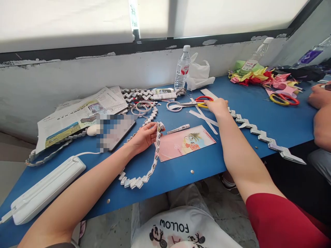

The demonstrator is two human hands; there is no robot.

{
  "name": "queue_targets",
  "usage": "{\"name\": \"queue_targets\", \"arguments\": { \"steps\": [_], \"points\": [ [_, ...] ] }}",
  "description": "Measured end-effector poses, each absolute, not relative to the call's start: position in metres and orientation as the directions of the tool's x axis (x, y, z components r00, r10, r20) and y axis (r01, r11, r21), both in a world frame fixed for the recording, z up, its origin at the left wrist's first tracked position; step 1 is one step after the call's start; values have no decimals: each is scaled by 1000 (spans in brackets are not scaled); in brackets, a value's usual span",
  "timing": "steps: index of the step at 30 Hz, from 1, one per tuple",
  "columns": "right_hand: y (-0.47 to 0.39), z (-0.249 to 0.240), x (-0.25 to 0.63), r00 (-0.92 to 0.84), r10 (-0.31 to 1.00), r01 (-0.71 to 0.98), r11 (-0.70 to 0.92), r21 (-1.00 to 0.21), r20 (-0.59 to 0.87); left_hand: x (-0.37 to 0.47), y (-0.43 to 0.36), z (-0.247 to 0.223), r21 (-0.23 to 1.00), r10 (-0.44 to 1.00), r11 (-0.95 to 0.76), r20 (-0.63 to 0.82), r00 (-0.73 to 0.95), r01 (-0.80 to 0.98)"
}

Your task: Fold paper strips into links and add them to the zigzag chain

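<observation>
My left hand (146, 138) pinches the upper end of a zigzag chain (155, 162) of folded printed paper. The chain hangs in a loop, its lower bend lying near the table's front edge. At the centre back, my right hand (218, 106) has its fingers closed on the handles of the red and yellow scissors (203, 101), whose blades point left over a round ring. Paper strips (204, 117) lie beside the scissors. Between my hands are a small rolled paper (178, 129) and a pink printed card (186, 143) lying flat.
On the left are a newspaper (85, 112), a phone (121, 129) and a white power strip (49, 189). A water bottle (182, 69) and a white bag stand behind. Another folded chain (263, 136), colourful paper scraps and a second pair of scissors (284, 100) lie right, near another person's hand.
</observation>
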State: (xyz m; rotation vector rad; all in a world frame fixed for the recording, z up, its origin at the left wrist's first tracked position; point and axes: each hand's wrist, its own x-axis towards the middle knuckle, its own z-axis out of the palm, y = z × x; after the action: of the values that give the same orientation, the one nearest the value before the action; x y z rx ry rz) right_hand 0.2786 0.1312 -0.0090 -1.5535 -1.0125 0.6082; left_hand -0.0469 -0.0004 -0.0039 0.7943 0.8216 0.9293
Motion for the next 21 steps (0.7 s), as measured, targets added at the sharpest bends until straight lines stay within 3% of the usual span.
{"name": "queue_targets", "arguments": {
  "steps": [2, 4, 7, 10, 21],
  "points": [
    [115, 6, 257, 529, 791, 499, 0, -866, 306, -47, 0, -3, 849, 897, 382, -246, 366, -365],
    [94, 21, 226, 297, 860, 534, 211, -819, 415, -46, -2, -3, 850, 901, 379, -247, 358, -366],
    [58, 34, 179, -271, 915, 293, 375, -879, 300, -43, -5, -2, 873, 917, 346, -239, 319, -343],
    [33, 36, 153, -532, 828, 202, 328, -923, 178, -39, -8, -2, 919, 953, 247, -174, 248, -307],
    [26, 29, 150, -495, 831, 209, 399, -893, 255, -37, -9, -6, 973, 984, 121, -91, 154, -198]
  ]
}}
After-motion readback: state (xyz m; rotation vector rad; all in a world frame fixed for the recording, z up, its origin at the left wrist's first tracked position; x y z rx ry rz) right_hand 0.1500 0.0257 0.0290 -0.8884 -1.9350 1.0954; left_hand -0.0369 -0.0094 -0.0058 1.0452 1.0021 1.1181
